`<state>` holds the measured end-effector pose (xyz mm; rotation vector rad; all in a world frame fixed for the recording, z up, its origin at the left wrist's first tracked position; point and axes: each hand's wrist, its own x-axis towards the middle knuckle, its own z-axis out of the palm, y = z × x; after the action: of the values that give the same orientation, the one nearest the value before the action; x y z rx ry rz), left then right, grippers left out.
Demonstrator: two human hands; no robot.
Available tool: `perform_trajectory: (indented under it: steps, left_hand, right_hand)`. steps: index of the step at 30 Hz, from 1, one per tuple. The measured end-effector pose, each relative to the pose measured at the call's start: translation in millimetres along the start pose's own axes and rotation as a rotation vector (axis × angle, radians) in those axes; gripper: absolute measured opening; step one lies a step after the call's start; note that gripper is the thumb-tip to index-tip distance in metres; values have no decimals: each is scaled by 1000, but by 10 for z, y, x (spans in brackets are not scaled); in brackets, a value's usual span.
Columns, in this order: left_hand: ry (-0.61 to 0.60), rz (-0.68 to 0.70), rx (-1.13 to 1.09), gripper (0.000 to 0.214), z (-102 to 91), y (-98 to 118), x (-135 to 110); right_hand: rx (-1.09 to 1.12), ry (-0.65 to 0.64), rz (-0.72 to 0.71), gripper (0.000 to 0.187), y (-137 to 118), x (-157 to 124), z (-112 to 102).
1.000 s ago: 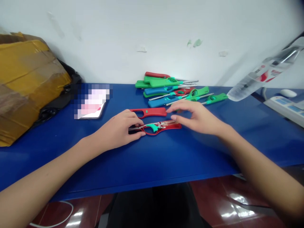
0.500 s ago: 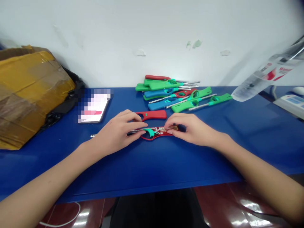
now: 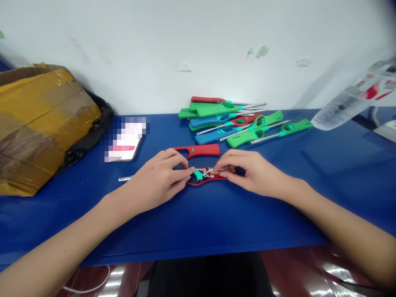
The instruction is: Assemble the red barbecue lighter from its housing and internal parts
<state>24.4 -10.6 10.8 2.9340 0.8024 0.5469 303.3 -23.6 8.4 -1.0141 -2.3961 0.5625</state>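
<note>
Blue worktop (image 3: pixel 198 225) before you: one red lighter (image 3: pixel 213 178) lies opened, innards (image 3: pixel 206 171) exposed, cover (image 3: pixel 206 150) off just behind — your left hand (image 3: pixel 161 175), nearly closed, grips near the trigger (image 3: pixel 197 175); your right hand (image 3: pixel 255 171) pinches the handle end (image 3: pixel 228 169).

Right grip (image 3: pixel 255 171) closed in on open red lighter (image 3: pixel 211 176), left grip (image 3: pixel 162 175) nearer green trigger (image 3: pixel 198 175)

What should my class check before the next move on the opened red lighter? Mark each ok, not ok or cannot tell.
1. Left hand on the opened red lighter, by the teal trigger: ok.
2. Right hand at its handle end: ok.
3. Red handle piece fitted over it: not ok, lying behind it.
4. White wires properly seated: cannot tell, too small.
5. Lighter pile apart from both hands: ok.
</note>
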Motion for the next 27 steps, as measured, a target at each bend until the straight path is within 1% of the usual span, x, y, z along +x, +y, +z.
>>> perform_trajectory:
  steps: [2, 5, 7, 12, 20, 24, 27]
  left_hand:
    - [-33, 19, 13, 25, -45, 14, -26]
    - [-17, -20, -16, 30, -90, 2, -56]
    - [-15, -39, -45, 29, -100, -18, -61]
    - [-38, 5, -85, 20, -81, -53, -58]
    - [-26, -77, -218, 21, -25, -45, -54]
    - [-12, -87, -243, 19, -9, -50, -46]
    - [-30, -103, -254, 18, -30, -42, -38]
  right_hand:
    - [6, 2, 2, 17, 2, -2, 1]
    - [6, 1, -3, 17, 2, -4, -2]
    - [-2, 1, -10, 17, 1, -4, -7]
    - [-15, 4, -20, 17, 2, -7, -12]
    - [-8, 0, -10, 15, 4, -2, -14]
    - [-14, -1, -5, 16, -2, 0, -14]
    - [-22, -1, -7, 16, -5, 0, -18]
